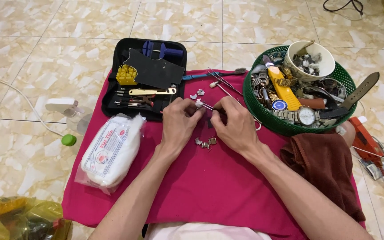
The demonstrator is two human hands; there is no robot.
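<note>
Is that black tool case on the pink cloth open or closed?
Open. The black tool case lies flat with its lid back, showing a yellow block and hand tools inside.

Over the magenta cloth (210,186), the left hand (178,122) pinches a small metal link (198,103) while the right hand (233,126) holds a thin tool (210,106) against it.

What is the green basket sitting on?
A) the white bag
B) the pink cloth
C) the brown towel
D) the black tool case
B: the green basket, full of watches and watch parts, rests with its base on the pink cloth, to the right of the black tool case and above the brown towel.
</note>
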